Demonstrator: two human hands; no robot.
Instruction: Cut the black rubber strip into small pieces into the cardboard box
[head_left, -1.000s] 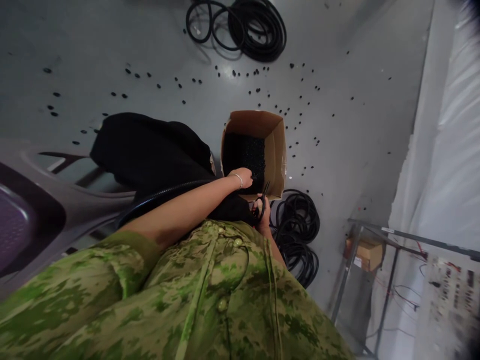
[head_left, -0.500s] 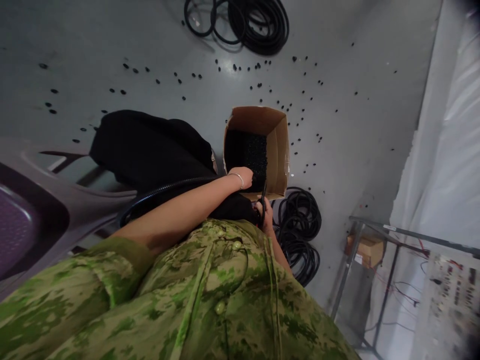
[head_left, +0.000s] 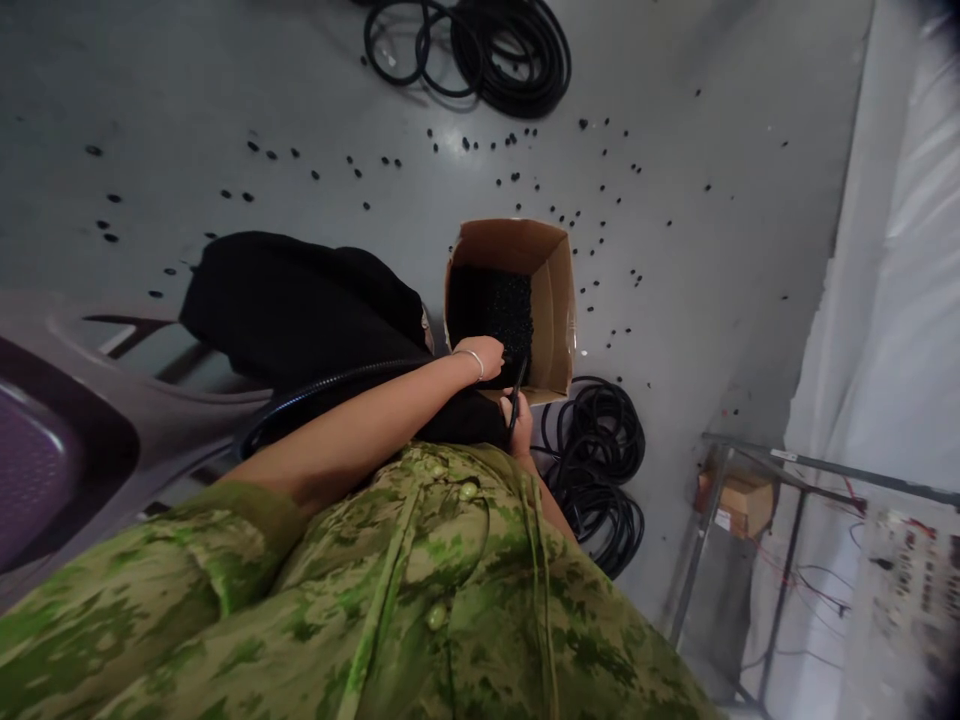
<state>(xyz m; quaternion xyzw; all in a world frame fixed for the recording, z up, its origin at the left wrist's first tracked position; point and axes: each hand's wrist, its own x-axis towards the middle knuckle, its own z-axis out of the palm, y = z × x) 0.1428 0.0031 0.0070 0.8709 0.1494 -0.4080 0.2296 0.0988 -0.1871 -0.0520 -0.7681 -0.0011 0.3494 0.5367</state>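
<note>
My left hand point(head_left: 486, 357), with a silver bangle at the wrist, reaches over the near edge of an open cardboard box point(head_left: 559, 300) filled with small black pieces point(head_left: 489, 302). It grips the end of a black corrugated hose point(head_left: 330, 386) that runs back along my forearm. My right hand point(head_left: 519, 418) is just below the box, closed round black scissors point(head_left: 514, 388) whose blades point up at the hose end.
Small black cut pieces point(head_left: 517, 180) are scattered over the grey floor. One black hose coil point(head_left: 600, 470) lies right of the box, another point(head_left: 487, 50) at the top. A black cloth point(head_left: 300, 300) covers my lap. A plastic chair point(head_left: 67, 430) stands left, a metal rack point(head_left: 750, 500) right.
The scissors have swung from open and tilted right to nearly shut and upright by the hose end. My left hand has hardly moved.
</note>
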